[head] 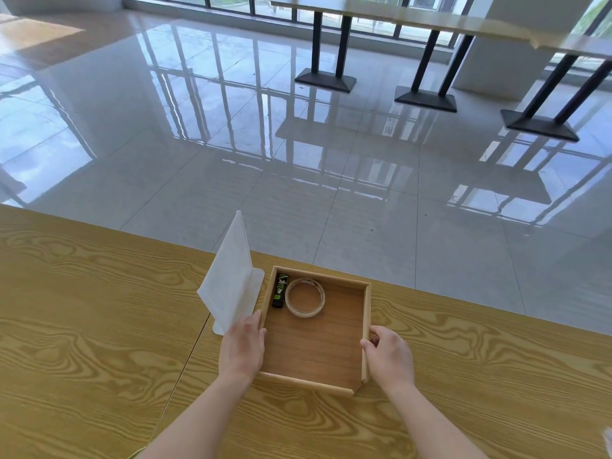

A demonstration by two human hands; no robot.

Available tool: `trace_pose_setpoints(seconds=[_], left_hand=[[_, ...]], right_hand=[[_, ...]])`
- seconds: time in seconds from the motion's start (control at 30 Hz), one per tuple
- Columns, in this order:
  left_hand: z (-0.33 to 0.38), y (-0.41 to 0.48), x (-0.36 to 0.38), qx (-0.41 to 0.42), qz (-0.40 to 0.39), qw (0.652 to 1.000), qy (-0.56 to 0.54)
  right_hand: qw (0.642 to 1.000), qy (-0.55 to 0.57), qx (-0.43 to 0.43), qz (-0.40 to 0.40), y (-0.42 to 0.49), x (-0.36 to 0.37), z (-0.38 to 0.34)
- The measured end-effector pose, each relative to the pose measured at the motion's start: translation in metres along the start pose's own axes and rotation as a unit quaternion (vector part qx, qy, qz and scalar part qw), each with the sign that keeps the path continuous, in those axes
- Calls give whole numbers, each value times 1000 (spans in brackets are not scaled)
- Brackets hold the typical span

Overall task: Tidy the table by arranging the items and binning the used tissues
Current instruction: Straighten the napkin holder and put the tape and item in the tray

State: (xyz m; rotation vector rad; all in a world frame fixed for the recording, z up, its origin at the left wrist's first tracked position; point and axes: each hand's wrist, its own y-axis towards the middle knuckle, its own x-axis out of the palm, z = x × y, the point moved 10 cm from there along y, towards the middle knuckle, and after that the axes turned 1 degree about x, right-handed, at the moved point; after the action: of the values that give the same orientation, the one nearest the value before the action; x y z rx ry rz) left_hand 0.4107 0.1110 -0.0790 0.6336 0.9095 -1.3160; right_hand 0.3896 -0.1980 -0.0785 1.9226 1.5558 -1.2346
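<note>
both hands grip a wooden tray (366, 309) near the table (82, 326) edge: left hand (243, 349) at 9 o'clock, right hand (387, 356) at 3. inside, tape (305, 297) and lighter (280, 290) sit at 11. a white stand (231, 279) is just left.

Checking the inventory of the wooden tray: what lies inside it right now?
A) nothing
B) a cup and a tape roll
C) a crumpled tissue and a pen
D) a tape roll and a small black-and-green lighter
D: the tape roll and the lighter lie side by side in the wooden tray's far left corner.
</note>
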Motion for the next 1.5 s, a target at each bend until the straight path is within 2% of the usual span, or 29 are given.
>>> trace_pose_setpoints(seconds=[0.37, 0.57, 0.73, 0.97, 1.17, 1.5], left_hand=[[8, -1, -4, -2, -19, 1000, 14], [26, -11, -3, 51, -33, 994, 96], [48, -16, -8, 96, -17, 980, 172], [73, -30, -7, 135, -29, 968, 209], [87, -48, -13, 149, -37, 962, 224], [130, -89, -27, 200, -26, 950, 238]], right_hand=[[1000, 0, 17, -22, 1, 2, 2], [998, 26, 32, -42, 0, -1, 3], [1000, -6, -23, -13, -8, -17, -12], [991, -70, -106, -39, -23, -27, -43], [981, -125, -126, -73, -40, -33, -48], [970, -166, -172, -37, -77, -74, -51]])
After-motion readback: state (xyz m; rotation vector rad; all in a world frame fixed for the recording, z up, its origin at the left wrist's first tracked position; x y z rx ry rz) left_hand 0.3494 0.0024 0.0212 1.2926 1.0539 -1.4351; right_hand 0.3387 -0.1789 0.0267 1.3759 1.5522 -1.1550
